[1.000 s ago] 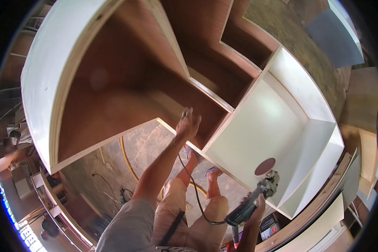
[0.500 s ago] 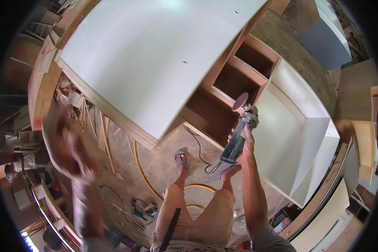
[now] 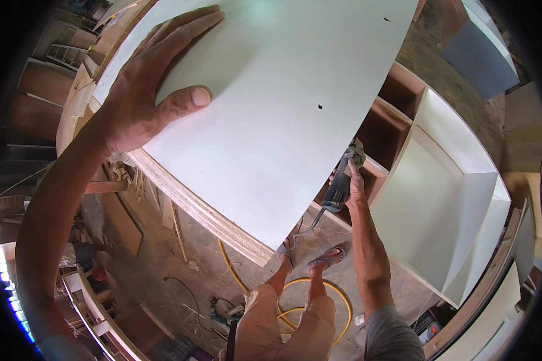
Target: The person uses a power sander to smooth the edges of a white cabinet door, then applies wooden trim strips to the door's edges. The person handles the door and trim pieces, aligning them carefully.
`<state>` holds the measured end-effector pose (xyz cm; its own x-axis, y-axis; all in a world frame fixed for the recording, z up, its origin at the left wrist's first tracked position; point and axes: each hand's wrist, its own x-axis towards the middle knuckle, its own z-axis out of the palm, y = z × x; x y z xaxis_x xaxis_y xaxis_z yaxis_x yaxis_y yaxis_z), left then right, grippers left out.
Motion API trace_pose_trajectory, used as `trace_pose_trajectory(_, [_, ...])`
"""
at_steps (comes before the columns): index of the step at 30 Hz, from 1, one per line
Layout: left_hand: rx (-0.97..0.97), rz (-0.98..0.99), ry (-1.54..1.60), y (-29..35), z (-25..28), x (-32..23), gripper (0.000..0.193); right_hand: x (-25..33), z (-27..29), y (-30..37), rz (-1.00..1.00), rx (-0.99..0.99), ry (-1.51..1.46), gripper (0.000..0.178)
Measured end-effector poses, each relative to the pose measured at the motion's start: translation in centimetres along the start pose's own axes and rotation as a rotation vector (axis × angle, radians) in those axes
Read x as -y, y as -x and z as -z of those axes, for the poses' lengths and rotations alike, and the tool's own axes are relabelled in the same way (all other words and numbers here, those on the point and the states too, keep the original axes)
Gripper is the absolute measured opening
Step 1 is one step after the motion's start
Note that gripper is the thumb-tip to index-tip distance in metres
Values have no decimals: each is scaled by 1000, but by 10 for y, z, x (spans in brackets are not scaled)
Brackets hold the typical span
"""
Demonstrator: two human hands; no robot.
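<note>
A large white panel (image 3: 253,162) with two small holes stretches before me, its layered wood edge facing my left side. My left hand (image 3: 144,96) lies over its left part, fingers stretched out and thumb spread; whether the whole palm touches cannot be told. At the panel's right edge, my right hand (image 3: 356,188) is wrapped round the body of a dark angle grinder (image 3: 337,191). The grinder's head is up beside that edge, and its disc is hidden. Its cord trails down from the rear.
A white-lined cabinet (image 3: 427,210) with brown compartments stands right of the panel. A yellow hose (image 3: 349,301) loops around my feet. Wood offcuts (image 3: 177,225) and another power tool (image 3: 226,310) lie on the floor at left. Boards (image 3: 512,289) lean at lower right.
My left hand has swung up from beside the panel to over its white face. The grinder has moved to the panel's right edge, and its reddish disc has gone out of sight.
</note>
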<state>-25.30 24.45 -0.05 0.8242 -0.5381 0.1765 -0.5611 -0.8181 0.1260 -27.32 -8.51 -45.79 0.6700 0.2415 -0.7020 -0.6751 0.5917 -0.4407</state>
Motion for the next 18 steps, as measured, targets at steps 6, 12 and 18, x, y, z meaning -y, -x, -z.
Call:
trace_pose_trajectory(6, [-29, 2, -7, 1, 5, 0, 87, -8, 6, -21, 72, 40, -2, 52])
trace_pose_trajectory(12, [-21, 24, 9, 1, 3, -2, 89, -10, 4, -29, 73, 13, 60, 54])
trace_pose_trajectory(18, [-34, 32, 51, -1, 2, -2, 87, -15, 4, -31, 96, -20, -7, 55])
